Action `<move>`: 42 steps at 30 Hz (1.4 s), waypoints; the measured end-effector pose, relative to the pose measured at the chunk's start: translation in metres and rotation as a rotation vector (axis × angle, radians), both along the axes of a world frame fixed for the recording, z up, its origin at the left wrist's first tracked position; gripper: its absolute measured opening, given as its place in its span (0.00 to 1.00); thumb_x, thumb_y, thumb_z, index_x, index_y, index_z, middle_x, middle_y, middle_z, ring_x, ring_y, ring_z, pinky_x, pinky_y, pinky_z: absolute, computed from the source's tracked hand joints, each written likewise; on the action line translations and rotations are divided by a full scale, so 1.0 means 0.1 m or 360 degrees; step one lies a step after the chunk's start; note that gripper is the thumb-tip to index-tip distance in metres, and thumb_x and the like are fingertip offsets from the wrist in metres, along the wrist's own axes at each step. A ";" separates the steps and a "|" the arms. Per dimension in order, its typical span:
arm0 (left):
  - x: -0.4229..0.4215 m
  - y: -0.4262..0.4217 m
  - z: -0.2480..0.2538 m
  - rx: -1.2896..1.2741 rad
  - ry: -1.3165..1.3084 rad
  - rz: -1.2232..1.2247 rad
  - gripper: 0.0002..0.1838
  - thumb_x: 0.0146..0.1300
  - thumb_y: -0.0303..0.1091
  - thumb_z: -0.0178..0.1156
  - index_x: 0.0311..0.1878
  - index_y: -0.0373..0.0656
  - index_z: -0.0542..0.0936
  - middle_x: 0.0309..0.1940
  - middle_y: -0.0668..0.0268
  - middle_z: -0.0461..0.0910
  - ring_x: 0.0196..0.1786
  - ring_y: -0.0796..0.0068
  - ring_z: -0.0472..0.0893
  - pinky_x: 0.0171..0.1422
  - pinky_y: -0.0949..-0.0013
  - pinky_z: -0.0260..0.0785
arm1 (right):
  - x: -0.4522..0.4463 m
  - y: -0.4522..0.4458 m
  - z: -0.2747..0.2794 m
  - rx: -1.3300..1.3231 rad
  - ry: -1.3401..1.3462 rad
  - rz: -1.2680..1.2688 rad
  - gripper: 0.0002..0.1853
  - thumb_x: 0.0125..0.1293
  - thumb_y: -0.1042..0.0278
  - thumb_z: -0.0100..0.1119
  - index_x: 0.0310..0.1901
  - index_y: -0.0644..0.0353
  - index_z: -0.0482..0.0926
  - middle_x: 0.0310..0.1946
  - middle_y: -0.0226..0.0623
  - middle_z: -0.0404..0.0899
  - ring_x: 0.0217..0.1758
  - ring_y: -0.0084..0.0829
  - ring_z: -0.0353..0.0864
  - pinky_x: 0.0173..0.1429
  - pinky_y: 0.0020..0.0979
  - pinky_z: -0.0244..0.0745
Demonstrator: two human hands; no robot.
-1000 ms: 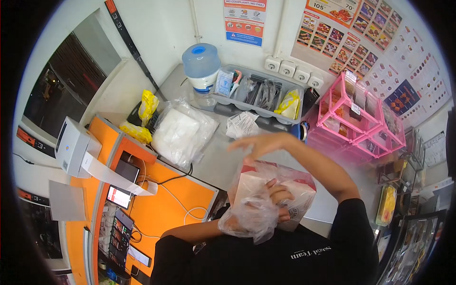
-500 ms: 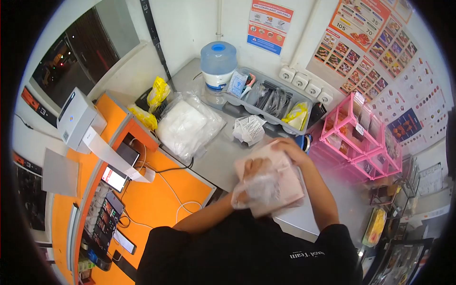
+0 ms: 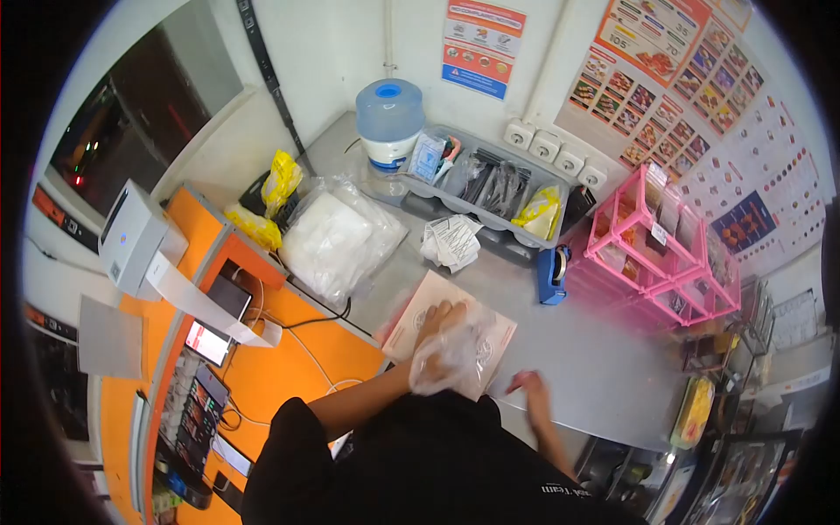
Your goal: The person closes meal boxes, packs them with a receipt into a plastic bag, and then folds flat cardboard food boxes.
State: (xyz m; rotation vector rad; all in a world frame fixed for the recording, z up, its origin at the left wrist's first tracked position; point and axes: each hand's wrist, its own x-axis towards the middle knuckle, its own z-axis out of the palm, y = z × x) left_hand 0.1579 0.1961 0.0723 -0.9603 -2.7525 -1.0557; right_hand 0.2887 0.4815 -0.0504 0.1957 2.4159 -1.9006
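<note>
A pale pink, flat-looking cardboard box (image 3: 409, 331) with printed marks on top lies at the near edge of the steel counter, in front of my body. My left hand (image 3: 439, 325) rests on it, fingers curled. A crumpled clear plastic bag (image 3: 442, 360) is bunched at this hand and partly covers it and the box. To the right of the box, my right hand (image 3: 532, 392) is apart from it, low over the counter's front edge. Its fingers point left, slightly blurred and loosely bent, with nothing visible in them.
White bags in clear plastic (image 3: 337, 236), crumpled receipts (image 3: 452, 242) and a blue tape dispenser (image 3: 552, 276) surround the work spot. Behind stand a grey cutlery tray (image 3: 516, 226) and a water jug (image 3: 389, 114). Pink racks (image 3: 647, 254) stand right; an orange desk (image 3: 297, 367) adjoins left.
The box has come down onto the counter and turned, moving left. My right hand has let go of it and drawn back toward me. My left hand stays on the box with the bag.
</note>
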 end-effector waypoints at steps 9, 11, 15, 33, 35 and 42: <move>0.06 0.00 0.07 -0.0068 0.0495 -0.1099 0.15 0.69 0.51 0.61 0.36 0.50 0.84 0.39 0.65 0.72 0.48 0.62 0.72 0.56 0.55 0.62 | -2.41 -0.82 1.60 0.0292 -0.0115 0.1358 0.40 0.69 0.40 0.68 0.76 0.53 0.72 0.74 0.41 0.73 0.78 0.36 0.68 0.80 0.41 0.62; 0.04 0.06 0.01 -0.0105 0.0555 -0.1189 0.18 0.71 0.54 0.60 0.35 0.50 0.85 0.40 0.65 0.72 0.48 0.63 0.72 0.57 0.55 0.62 | -2.68 -0.92 1.38 0.0395 -0.0331 0.1883 0.45 0.67 0.40 0.71 0.80 0.51 0.67 0.78 0.41 0.69 0.81 0.38 0.64 0.82 0.42 0.58; 0.04 0.05 -0.17 0.0026 0.0624 -0.0944 0.19 0.68 0.57 0.63 0.37 0.50 0.84 0.41 0.63 0.71 0.49 0.61 0.71 0.56 0.55 0.61 | -2.75 -0.59 1.28 0.0285 -0.0976 0.2079 0.46 0.67 0.46 0.73 0.82 0.50 0.64 0.79 0.40 0.67 0.81 0.36 0.64 0.83 0.39 0.57; -0.36 0.38 -0.48 -0.0041 0.0390 0.0369 0.32 0.46 0.48 0.72 0.54 0.44 0.80 0.48 0.58 0.70 0.51 0.56 0.68 0.52 0.53 0.59 | -0.64 -0.38 0.62 -0.0532 -0.0336 -0.0257 0.47 0.72 0.63 0.64 0.86 0.48 0.47 0.68 0.49 0.73 0.65 0.36 0.74 0.67 0.37 0.71; -0.31 0.26 -0.47 -0.0026 0.0321 0.0334 0.34 0.45 0.49 0.72 0.57 0.43 0.79 0.50 0.56 0.71 0.53 0.54 0.69 0.53 0.53 0.61 | -0.70 -0.49 0.44 -0.0535 -0.0252 -0.0221 0.43 0.75 0.61 0.58 0.86 0.49 0.47 0.75 0.51 0.65 0.76 0.40 0.68 0.78 0.40 0.63; -0.34 0.04 -0.86 -0.0158 0.0166 0.0333 0.26 0.52 0.44 0.67 0.56 0.51 0.83 0.51 0.56 0.71 0.55 0.52 0.69 0.57 0.52 0.60 | -0.79 -0.83 -0.09 -0.0181 -0.0067 0.0164 0.39 0.86 0.53 0.37 0.85 0.63 0.33 0.87 0.51 0.35 0.89 0.43 0.35 0.88 0.39 0.35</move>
